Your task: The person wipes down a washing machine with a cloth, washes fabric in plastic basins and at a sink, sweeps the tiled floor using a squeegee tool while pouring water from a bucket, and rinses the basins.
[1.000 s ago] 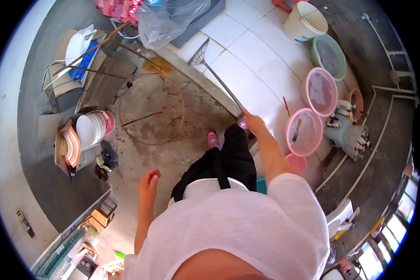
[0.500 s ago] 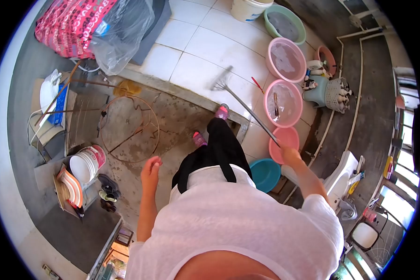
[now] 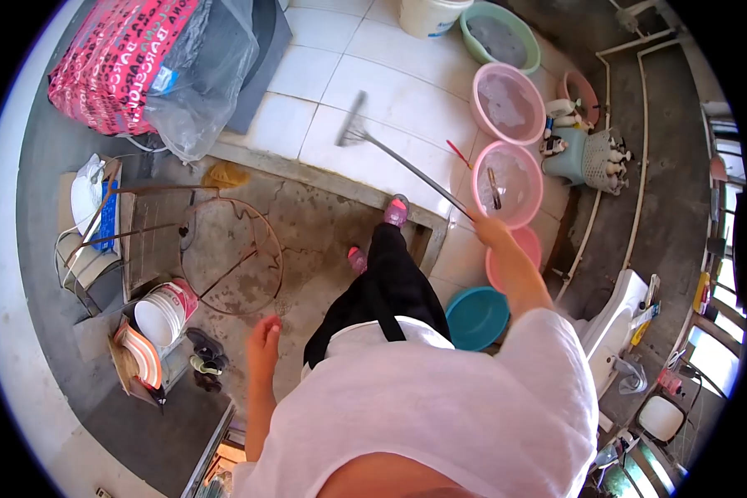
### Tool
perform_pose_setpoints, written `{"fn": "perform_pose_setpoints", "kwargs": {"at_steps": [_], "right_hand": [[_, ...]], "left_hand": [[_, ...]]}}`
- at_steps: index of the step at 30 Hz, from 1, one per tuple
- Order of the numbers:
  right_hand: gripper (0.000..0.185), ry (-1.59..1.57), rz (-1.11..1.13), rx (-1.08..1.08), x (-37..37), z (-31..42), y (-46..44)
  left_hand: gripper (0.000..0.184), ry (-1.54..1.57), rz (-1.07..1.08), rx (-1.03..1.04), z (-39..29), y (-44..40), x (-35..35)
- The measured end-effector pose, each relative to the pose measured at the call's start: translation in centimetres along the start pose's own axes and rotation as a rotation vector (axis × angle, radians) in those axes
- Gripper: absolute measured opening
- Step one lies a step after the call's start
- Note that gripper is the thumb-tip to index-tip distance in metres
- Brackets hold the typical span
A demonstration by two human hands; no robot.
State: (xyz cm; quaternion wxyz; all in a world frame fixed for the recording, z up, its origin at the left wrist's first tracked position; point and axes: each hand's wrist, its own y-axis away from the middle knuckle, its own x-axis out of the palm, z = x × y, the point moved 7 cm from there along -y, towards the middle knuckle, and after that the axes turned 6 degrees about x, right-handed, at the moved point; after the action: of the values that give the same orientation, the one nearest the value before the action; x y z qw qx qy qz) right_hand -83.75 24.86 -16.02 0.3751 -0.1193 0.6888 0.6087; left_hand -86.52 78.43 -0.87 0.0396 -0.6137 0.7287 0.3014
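My right hand point(image 3: 491, 232) is closed round the grey handle of a long-handled floor squeegee point(image 3: 411, 168). The squeegee's narrow crosswise head point(image 3: 353, 120) is over the raised white tiles and looks slightly blurred. Close by my right hand are a pink basin point(image 3: 519, 256), partly covered by my forearm, and another pink basin point(image 3: 536, 199) with water and a brownish stick-like object in it. My left hand point(image 3: 264, 340) hangs at my side, holding nothing, its fingers loosely bent. To its upper left stands a rusty metal ring frame point(image 3: 279, 278).
A concrete step edge point(image 3: 307, 173) borders the tiles. More basins line the right, including a teal basin point(image 3: 477, 319) and a green basin point(image 3: 465, 37). A red bag point(image 3: 116, 66) lies upper left. A white bucket point(image 3: 158, 319) and shoes point(image 3: 207, 349) are lower left.
The squeegee head has swung left across the tiles. My right hand has moved up and slightly left with the handle. My left hand has dropped a little lower.
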Motion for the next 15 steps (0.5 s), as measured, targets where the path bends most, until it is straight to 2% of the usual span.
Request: {"fn": "perform_pose_setpoints", "kwargs": {"at_steps": [1, 2, 4, 5, 7, 11, 13, 15], "right_hand": [[0.049, 0.041, -0.049, -0.052, 1.9, -4.4, 0.6], [0.045, 0.018, 0.009, 0.096, 0.2, -6.1, 4.3], [0.04, 0.181, -0.017, -0.052, 1.1, -9.8, 6.5], [0.04, 0.187, -0.028, -0.052, -0.3, -9.2, 7.8], [0.036, -0.027, -0.105, 0.073, -4.4, -7.9, 10.4], [0.042, -0.271, -0.102, 0.017, -6.1, -3.4, 6.5], [0.048, 0.052, -0.115, -0.088, -6.5, 1.8, 0.2], [0.051, -0.111, -0.186, -0.191, -9.4, 8.5, -5.7]], "left_hand": [[0.022, 0.031, -0.033, -0.037, 1.2, 0.4, -0.1], [0.022, 0.045, -0.037, -0.033, 1.6, 0.6, 0.0], [0.021, 0.146, -0.096, -0.097, 2.5, 0.9, -0.3], [0.021, 0.155, -0.102, -0.089, 2.2, 0.7, 0.0], [0.021, 0.222, -0.146, -0.166, 2.0, 0.4, 0.6], [0.022, 0.203, -0.084, -0.103, 1.0, -2.7, 2.0], [0.022, 0.219, -0.043, -0.083, -0.6, -5.0, 2.7], [0.023, 0.125, -0.003, -0.035, -3.2, -8.2, 3.1]]}}
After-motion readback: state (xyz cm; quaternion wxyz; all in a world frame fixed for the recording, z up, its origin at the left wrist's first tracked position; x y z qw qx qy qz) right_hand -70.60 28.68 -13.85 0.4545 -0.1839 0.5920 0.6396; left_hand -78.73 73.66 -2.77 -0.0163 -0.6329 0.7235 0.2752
